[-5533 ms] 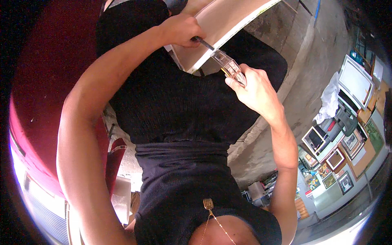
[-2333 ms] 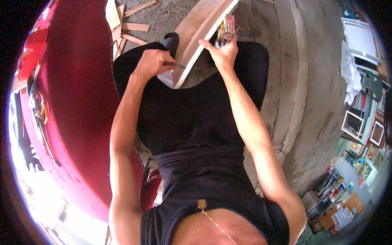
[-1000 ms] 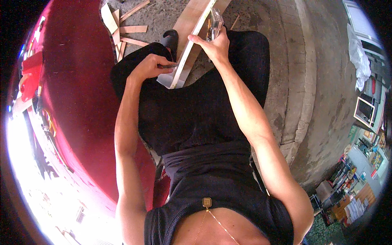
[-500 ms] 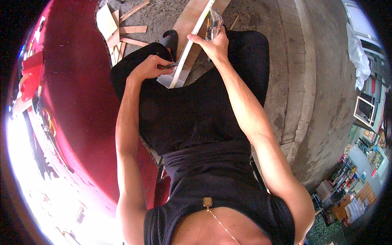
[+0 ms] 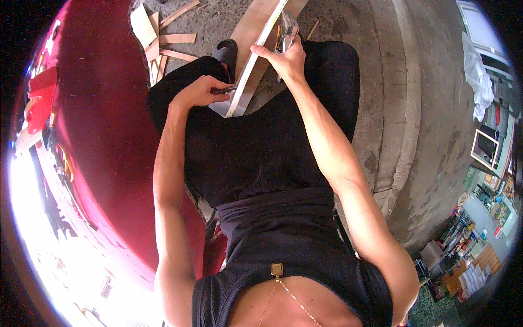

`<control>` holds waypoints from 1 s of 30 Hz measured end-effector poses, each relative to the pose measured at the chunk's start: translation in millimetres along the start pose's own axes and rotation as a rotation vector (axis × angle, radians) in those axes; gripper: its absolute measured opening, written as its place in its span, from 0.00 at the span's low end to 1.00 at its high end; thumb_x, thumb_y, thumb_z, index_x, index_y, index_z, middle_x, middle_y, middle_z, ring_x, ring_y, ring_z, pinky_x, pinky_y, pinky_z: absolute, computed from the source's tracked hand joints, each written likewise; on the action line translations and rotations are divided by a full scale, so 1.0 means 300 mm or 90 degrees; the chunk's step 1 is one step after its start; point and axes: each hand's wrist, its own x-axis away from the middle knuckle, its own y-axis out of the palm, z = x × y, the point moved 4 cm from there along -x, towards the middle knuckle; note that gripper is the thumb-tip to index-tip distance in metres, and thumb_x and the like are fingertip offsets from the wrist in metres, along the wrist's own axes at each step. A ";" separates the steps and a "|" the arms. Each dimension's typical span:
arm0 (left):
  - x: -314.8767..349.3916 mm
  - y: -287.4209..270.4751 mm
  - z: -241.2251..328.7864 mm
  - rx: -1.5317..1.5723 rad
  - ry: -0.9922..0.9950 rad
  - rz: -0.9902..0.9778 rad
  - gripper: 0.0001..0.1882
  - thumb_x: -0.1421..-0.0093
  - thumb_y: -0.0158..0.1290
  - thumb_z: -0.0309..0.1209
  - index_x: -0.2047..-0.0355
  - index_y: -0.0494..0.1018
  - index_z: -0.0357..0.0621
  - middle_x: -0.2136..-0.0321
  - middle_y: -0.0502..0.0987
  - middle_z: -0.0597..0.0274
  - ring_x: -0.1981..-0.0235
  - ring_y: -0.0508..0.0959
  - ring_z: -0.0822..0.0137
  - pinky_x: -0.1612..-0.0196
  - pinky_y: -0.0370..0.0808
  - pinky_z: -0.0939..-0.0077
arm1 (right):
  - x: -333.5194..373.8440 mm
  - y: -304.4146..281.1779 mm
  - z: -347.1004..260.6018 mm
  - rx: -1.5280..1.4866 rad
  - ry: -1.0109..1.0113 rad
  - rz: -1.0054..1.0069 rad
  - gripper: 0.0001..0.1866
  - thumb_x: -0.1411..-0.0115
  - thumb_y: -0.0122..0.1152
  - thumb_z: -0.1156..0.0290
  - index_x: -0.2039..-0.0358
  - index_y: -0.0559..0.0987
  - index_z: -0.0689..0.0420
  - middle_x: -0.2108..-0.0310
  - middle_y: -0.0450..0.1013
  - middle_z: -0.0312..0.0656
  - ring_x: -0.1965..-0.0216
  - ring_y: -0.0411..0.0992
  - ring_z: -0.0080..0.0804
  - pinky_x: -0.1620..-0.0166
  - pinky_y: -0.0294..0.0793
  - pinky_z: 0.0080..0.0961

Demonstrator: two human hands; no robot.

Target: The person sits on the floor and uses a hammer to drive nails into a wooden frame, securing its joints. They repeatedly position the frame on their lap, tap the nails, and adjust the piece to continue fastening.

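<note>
Pale-edged wooden piece between the fingers.
Left hand pinches a dark slim tool, tip near the edge; right hand clamps its fingers round a clear tool, thumb along the edge; concrete floor spreads rightward.

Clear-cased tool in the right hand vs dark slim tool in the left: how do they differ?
Look: the clear-cased tool is see-through in part; the dark slim tool is dark.
Size: the clear-cased tool looks bulkier; the dark slim tool shows as a thin piece.
Place: the clear-cased tool is right of the white-edged strip; the dark slim tool is at its left, lower down in the view.
Shared: both are hand-held.
</note>
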 end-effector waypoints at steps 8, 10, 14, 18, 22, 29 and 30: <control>-0.004 0.008 -0.028 0.006 0.002 -0.011 0.15 0.46 0.59 0.29 0.57 0.77 0.43 0.80 0.74 0.58 0.78 0.68 0.75 0.70 0.70 0.74 | 0.006 -0.010 -0.028 0.025 0.013 -0.005 0.52 0.75 0.82 0.45 0.54 0.69 0.67 0.60 0.75 0.51 0.58 0.75 0.41 0.51 0.73 0.32; -0.001 0.009 -0.023 0.011 0.009 -0.007 0.15 0.46 0.59 0.29 0.57 0.77 0.43 0.80 0.74 0.57 0.78 0.67 0.74 0.70 0.70 0.74 | 0.006 -0.009 -0.033 0.019 0.020 -0.015 0.52 0.75 0.82 0.46 0.54 0.69 0.66 0.59 0.75 0.51 0.57 0.75 0.42 0.51 0.73 0.32; 0.003 -0.001 0.003 -0.017 -0.019 -0.025 0.18 0.46 0.59 0.28 0.54 0.77 0.48 0.81 0.73 0.54 0.79 0.67 0.74 0.72 0.69 0.73 | 0.011 -0.015 -0.049 0.034 0.024 -0.004 0.52 0.75 0.82 0.46 0.53 0.69 0.67 0.59 0.75 0.51 0.57 0.75 0.41 0.50 0.72 0.31; 0.007 -0.002 0.011 -0.051 -0.014 -0.021 0.20 0.47 0.59 0.28 0.52 0.76 0.54 0.80 0.73 0.50 0.81 0.68 0.70 0.73 0.69 0.71 | 0.001 -0.008 -0.012 0.012 0.030 -0.007 0.52 0.74 0.82 0.48 0.53 0.69 0.67 0.59 0.75 0.51 0.57 0.75 0.40 0.50 0.72 0.30; 0.001 -0.037 0.056 -0.139 -0.025 -0.069 0.20 0.49 0.59 0.28 0.53 0.77 0.52 0.70 0.80 0.49 0.74 0.80 0.58 0.66 0.74 0.67 | 0.003 0.001 -0.017 -0.011 0.021 -0.020 0.52 0.74 0.82 0.48 0.53 0.68 0.67 0.59 0.75 0.51 0.57 0.75 0.40 0.50 0.72 0.30; -0.028 -0.095 0.107 -0.287 0.040 -0.076 0.14 0.53 0.62 0.33 0.63 0.81 0.55 0.76 0.79 0.54 0.74 0.79 0.53 0.69 0.74 0.62 | 0.003 -0.003 -0.017 0.006 0.014 -0.015 0.52 0.73 0.82 0.46 0.53 0.68 0.68 0.59 0.74 0.52 0.57 0.75 0.40 0.50 0.72 0.30; -0.033 -0.105 0.119 -0.328 0.039 -0.071 0.13 0.54 0.62 0.35 0.65 0.82 0.55 0.76 0.80 0.56 0.73 0.79 0.54 0.69 0.74 0.61 | 0.002 -0.006 -0.019 0.022 0.011 -0.012 0.52 0.73 0.82 0.46 0.53 0.68 0.68 0.59 0.74 0.52 0.57 0.75 0.41 0.50 0.72 0.30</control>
